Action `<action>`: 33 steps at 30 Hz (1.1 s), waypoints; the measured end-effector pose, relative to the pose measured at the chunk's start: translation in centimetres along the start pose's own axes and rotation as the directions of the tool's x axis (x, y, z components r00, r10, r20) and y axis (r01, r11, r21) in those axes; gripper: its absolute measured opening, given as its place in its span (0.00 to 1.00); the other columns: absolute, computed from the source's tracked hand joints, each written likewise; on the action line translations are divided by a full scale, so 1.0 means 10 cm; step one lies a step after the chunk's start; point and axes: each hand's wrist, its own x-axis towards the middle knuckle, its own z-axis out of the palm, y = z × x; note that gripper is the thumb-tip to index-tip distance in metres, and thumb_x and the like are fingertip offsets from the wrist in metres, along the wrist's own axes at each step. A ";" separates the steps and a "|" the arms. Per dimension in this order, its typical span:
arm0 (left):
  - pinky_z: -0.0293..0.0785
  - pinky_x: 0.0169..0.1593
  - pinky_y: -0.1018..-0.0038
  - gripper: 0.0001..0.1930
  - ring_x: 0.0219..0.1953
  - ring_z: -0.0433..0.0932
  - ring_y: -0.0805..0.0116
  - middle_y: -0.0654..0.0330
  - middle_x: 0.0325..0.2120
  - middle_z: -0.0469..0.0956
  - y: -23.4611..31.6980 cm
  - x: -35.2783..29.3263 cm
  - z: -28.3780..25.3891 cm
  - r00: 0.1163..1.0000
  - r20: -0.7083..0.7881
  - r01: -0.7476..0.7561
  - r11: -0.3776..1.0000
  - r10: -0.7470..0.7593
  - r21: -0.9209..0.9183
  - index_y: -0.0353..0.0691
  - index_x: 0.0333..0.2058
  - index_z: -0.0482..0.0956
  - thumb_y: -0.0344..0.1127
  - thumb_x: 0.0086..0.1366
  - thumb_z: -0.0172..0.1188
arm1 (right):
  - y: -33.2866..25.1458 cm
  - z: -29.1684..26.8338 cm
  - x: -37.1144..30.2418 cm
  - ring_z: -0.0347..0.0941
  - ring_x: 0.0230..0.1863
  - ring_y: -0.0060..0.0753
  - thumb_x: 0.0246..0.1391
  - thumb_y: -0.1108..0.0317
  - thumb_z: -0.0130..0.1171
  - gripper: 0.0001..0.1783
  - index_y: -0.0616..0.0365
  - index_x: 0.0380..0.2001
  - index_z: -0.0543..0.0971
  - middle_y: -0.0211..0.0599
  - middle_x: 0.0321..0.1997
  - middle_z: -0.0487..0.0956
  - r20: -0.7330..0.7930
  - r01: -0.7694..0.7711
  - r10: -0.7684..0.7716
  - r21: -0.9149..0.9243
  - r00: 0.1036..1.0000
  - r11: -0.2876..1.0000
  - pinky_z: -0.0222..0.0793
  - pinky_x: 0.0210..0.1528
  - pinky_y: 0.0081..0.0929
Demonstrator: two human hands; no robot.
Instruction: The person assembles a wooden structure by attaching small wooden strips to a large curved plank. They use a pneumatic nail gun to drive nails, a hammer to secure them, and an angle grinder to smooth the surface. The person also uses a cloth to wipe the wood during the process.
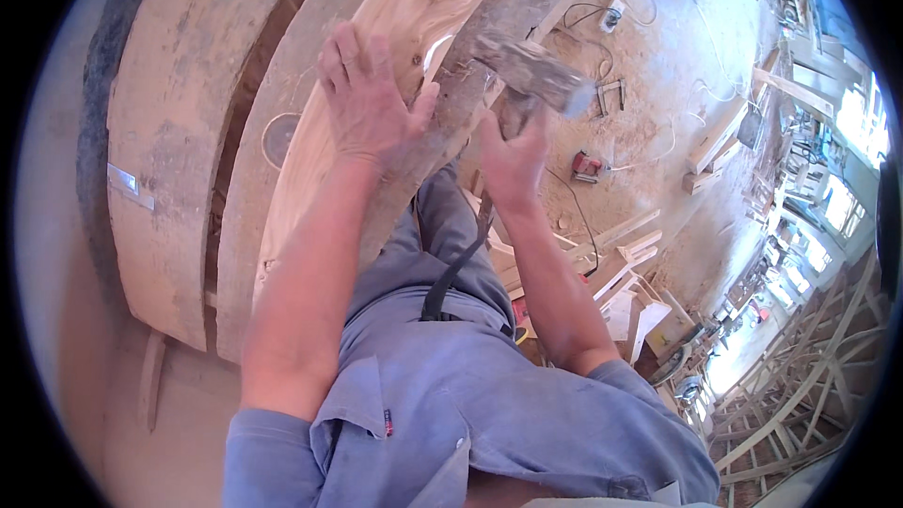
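My left hand lies with spread fingers on a pale, freshly cut wooden board, which curves along the edge of a big weathered wooden workpiece. In my closed right hand is a hammer with a blocky, worn brown-grey head. Its head is raised just right of the board's edge and is slightly blurred. Most of its handle is hidden behind my fist.
Wide curved planks with dark gaps between them fill the left side. On the dusty floor at right lie a red power tool, cords and a metal clamp. Wood offcuts are piled beside my legs, and a wooden lattice frame stands lower right.
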 end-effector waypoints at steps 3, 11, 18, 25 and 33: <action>0.47 0.71 0.42 0.48 0.71 0.47 0.30 0.34 0.70 0.48 -0.01 0.01 0.01 1.000 0.007 0.004 1.000 -0.004 -0.011 0.33 0.67 0.57 0.57 0.57 0.66 | 0.15 0.08 0.13 0.78 0.37 0.35 0.53 0.71 0.64 0.23 0.65 0.53 0.74 0.39 0.37 0.82 0.248 -0.017 0.104 -0.330 0.963 0.944 0.74 0.45 0.36; 0.50 0.70 0.42 0.48 0.70 0.49 0.31 0.35 0.70 0.51 0.03 -0.01 -0.01 0.999 -0.009 0.041 0.999 -0.042 -0.028 0.34 0.66 0.59 0.53 0.54 0.70 | -0.06 -0.02 0.02 0.78 0.31 0.31 0.52 0.73 0.62 0.20 0.65 0.49 0.73 0.34 0.33 0.80 0.122 -0.190 0.180 0.078 0.976 0.979 0.76 0.42 0.34; 0.55 0.68 0.43 0.47 0.69 0.53 0.33 0.37 0.69 0.54 0.02 0.01 0.02 0.995 -0.094 0.022 0.997 -0.028 -0.068 0.36 0.64 0.62 0.50 0.51 0.74 | 0.09 0.11 -0.03 0.78 0.33 0.35 0.54 0.72 0.61 0.23 0.64 0.53 0.72 0.33 0.35 0.80 0.001 -0.120 0.120 0.005 0.993 0.993 0.76 0.46 0.34; 0.57 0.67 0.44 0.46 0.69 0.55 0.34 0.38 0.68 0.56 0.00 0.01 0.06 0.995 -0.094 0.040 0.997 -0.046 -0.061 0.38 0.63 0.64 0.52 0.50 0.75 | -0.01 0.14 0.05 0.77 0.26 0.37 0.55 0.73 0.61 0.18 0.64 0.49 0.74 0.37 0.29 0.79 0.183 -0.185 0.159 0.137 0.970 0.973 0.75 0.34 0.34; 0.55 0.68 0.44 0.48 0.69 0.55 0.34 0.38 0.68 0.56 -0.05 -0.01 0.07 0.992 -0.123 -0.016 0.994 0.002 -0.110 0.39 0.63 0.64 0.55 0.50 0.75 | 0.23 0.00 -0.08 0.67 0.12 0.29 0.51 0.77 0.61 0.12 0.59 0.38 0.70 0.34 0.20 0.72 0.443 -0.708 0.583 0.603 0.681 0.369 0.66 0.13 0.30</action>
